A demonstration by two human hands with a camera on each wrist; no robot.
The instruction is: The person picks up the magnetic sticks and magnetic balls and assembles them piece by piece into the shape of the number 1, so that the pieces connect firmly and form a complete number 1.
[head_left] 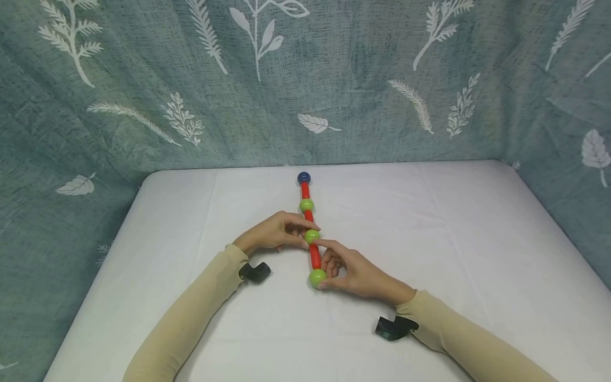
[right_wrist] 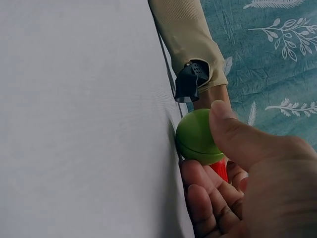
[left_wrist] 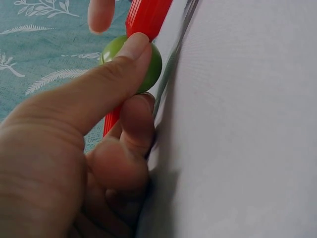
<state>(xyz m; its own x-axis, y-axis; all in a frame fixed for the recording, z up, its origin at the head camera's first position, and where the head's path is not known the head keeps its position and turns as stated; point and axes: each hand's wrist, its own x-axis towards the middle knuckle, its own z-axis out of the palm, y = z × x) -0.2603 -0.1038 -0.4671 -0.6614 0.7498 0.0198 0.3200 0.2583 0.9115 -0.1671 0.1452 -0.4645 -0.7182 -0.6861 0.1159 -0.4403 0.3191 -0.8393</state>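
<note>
A chain of red rods and balls lies in a line on the white table. Its far end is a blue ball [head_left: 304, 178], followed by a green ball [head_left: 307, 205], a middle green ball [head_left: 312, 235] and a near green ball [head_left: 317, 278]. My left hand [head_left: 277, 232] pinches the middle ball, its thumb laid across it in the left wrist view. From the right, my right hand [head_left: 358, 271] grips the near ball [right_wrist: 195, 134] with thumb and curled fingers. Its index finger reaches along the near red rod [head_left: 315, 257] toward the middle ball.
A white cloth covers the table [head_left: 229, 339]. Behind it and at both sides hangs a green-blue curtain [head_left: 353, 63] with white leaf prints. A black wrist camera [head_left: 255, 272] sits at the left cuff, another black camera [head_left: 396, 328] at the right cuff.
</note>
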